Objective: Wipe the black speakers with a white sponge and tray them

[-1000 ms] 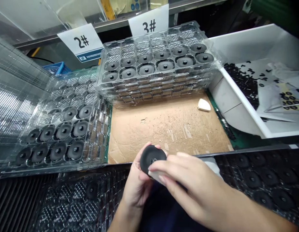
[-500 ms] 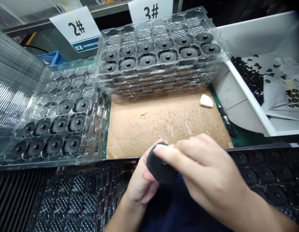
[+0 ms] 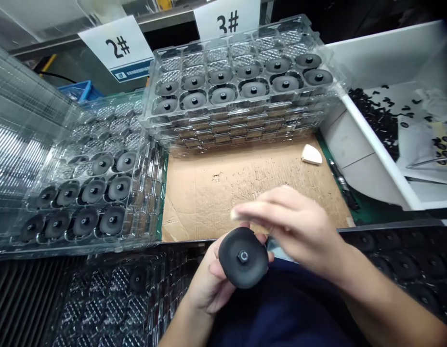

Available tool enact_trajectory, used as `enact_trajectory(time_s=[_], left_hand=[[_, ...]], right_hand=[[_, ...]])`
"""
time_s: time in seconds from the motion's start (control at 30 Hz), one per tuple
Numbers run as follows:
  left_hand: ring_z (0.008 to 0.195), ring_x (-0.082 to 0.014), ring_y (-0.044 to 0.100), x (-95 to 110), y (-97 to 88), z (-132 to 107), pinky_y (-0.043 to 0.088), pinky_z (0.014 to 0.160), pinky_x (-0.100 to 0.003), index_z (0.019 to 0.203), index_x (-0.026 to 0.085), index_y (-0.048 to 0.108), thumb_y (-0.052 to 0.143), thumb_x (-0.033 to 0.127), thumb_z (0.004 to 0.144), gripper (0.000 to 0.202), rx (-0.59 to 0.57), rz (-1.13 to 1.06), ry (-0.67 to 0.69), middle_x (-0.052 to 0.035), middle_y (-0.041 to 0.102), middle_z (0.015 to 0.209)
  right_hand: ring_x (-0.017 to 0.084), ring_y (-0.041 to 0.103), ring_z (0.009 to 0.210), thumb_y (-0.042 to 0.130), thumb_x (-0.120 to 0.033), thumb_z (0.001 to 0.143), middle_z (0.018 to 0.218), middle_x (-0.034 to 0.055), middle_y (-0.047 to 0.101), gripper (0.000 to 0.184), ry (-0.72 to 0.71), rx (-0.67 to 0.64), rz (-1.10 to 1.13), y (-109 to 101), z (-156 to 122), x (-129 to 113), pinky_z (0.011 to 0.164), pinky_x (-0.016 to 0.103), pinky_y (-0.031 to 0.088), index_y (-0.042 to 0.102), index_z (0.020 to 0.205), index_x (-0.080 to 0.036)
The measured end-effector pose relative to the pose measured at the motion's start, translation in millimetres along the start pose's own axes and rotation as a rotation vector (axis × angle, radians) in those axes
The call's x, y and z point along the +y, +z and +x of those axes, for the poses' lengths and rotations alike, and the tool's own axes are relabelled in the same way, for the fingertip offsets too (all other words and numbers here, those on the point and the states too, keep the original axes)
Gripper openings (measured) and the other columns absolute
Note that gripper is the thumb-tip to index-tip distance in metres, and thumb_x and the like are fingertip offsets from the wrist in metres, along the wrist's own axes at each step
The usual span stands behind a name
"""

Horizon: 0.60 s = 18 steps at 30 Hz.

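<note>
My left hand grips a black round disc-shaped part by its rim, with fingers behind it. The disc's face, tilted up towards me, has a short central stem with a pale ring on its tip. Just above the disc's upper right edge is my right hand, index finger stretched out to the left and the others partly bent. I see nothing held in it; the undersides of its fingers are hidden. Similar black discs sit in the clear tray stack behind and the clear left tray.
A cardboard sheet covers the bench, with a white wedge-shaped piece on it. A black pen-like tool lies beside it. The white bin at right holds small black parts. Lower dark trays flank my lap.
My right hand has lifted off the disc, its index finger moving up from the face. The disc has turned to show its stem, still in my left hand. The view has shifted slightly.
</note>
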<state>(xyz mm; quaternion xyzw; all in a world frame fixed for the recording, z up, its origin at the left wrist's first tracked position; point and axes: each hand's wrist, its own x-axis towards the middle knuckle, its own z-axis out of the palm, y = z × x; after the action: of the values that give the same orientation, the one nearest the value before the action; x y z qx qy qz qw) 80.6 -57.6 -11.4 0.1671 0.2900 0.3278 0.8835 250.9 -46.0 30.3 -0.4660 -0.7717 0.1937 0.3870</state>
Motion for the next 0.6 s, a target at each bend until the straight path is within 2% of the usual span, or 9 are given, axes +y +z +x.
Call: enact_trajectory(time_s=[0.1, 0.17, 0.23, 0.33, 0.43, 0.5, 0.57, 0.6], left_hand=[[0.089, -0.0206, 0.070, 2.4, -1.8, -2.5, 0.055, 0.080, -0.028, 0.111, 0.024, 0.066, 0.078, 0.047, 0.057, 0.060, -0.091, -0.121, 0.025, -0.0030, 0.072, 0.106], [0.090, -0.0206, 0.070, 3.0, -3.8, -3.3, 0.056, 0.078, -0.026, 0.111, 0.024, 0.066, 0.078, 0.046, 0.058, 0.059, -0.101, -0.146, 0.037, -0.0032, 0.072, 0.107], [0.090, -0.0208, 0.070, 2.9, -5.6, -3.2, 0.056, 0.077, -0.026, 0.111, 0.024, 0.066, 0.078, 0.046, 0.058, 0.059, -0.097, -0.149, 0.040, -0.0032, 0.072, 0.107], [0.089, -0.0207, 0.070, 2.9, -7.1, -2.7, 0.056, 0.076, -0.025, 0.112, 0.023, 0.065, 0.077, 0.046, 0.058, 0.059, -0.087, -0.145, 0.047, -0.0034, 0.072, 0.107], [0.090, -0.0204, 0.069, 3.9, -6.2, -3.1, 0.055, 0.077, -0.024, 0.113, 0.023, 0.065, 0.077, 0.046, 0.059, 0.060, -0.098, -0.132, 0.032, -0.0036, 0.071, 0.108], [0.090, -0.0201, 0.070, 3.8, -3.7, -3.5, 0.054, 0.079, -0.025, 0.112, 0.024, 0.065, 0.079, 0.046, 0.058, 0.060, -0.115, -0.119, 0.020, -0.0033, 0.072, 0.106], [0.087, -0.0205, 0.070, 2.4, 0.1, -3.3, 0.054, 0.081, -0.028, 0.108, 0.023, 0.067, 0.081, 0.046, 0.054, 0.060, -0.083, -0.072, 0.021, -0.0035, 0.073, 0.101], [0.088, -0.0215, 0.069, 1.3, 2.2, -3.0, 0.053, 0.083, -0.030, 0.106, 0.022, 0.068, 0.081, 0.046, 0.053, 0.060, -0.032, -0.027, 0.034, -0.0041, 0.073, 0.099]], right_hand=[[0.014, 0.058, 0.076, 0.047, -0.021, 0.093, 0.089, 0.0032, 0.064, 0.023, 0.337, 0.045, 0.021, 4.7, -19.0, 18.9, 0.067, 0.025, 0.044, 0.063, 0.110, -0.021], [0.014, 0.059, 0.076, 0.046, -0.025, 0.093, 0.091, 0.0037, 0.065, 0.026, 0.482, -0.018, 0.085, 18.4, -39.8, 27.3, 0.066, 0.026, 0.046, 0.062, 0.113, -0.022], [0.016, 0.062, 0.079, 0.046, -0.027, 0.092, 0.092, 0.0038, 0.067, 0.026, 0.550, -0.135, 0.176, 36.9, -61.7, 35.1, 0.067, 0.027, 0.049, 0.064, 0.110, -0.022], [0.017, 0.064, 0.078, 0.051, -0.027, 0.089, 0.088, 0.0026, 0.070, 0.022, 0.575, -0.224, 0.261, 55.2, -81.4, 48.1, 0.068, 0.028, 0.051, 0.069, 0.100, -0.022], [0.020, 0.064, 0.089, 0.048, -0.029, 0.090, 0.099, 0.0061, 0.070, 0.025, 0.626, -0.113, 0.212, 44.2, -73.3, 47.8, 0.072, 0.031, 0.051, 0.067, 0.104, -0.019], [0.020, 0.063, 0.094, 0.048, -0.029, 0.092, 0.107, 0.0058, 0.067, 0.025, 0.626, 0.030, 0.150, 25.0, -55.3, 31.9, 0.070, 0.029, 0.050, 0.064, 0.110, -0.021], [0.017, 0.062, 0.094, 0.050, -0.023, 0.092, 0.110, 0.0031, 0.066, 0.024, 0.469, 0.190, 0.069, 7.3, -33.9, 7.6, 0.070, 0.027, 0.047, 0.062, 0.113, -0.025], [0.016, 0.061, 0.092, 0.048, -0.019, 0.092, 0.107, 0.0030, 0.067, 0.025, 0.297, 0.187, 0.063, 1.6, -24.0, -4.3, 0.072, 0.027, 0.045, 0.061, 0.114, -0.024]])
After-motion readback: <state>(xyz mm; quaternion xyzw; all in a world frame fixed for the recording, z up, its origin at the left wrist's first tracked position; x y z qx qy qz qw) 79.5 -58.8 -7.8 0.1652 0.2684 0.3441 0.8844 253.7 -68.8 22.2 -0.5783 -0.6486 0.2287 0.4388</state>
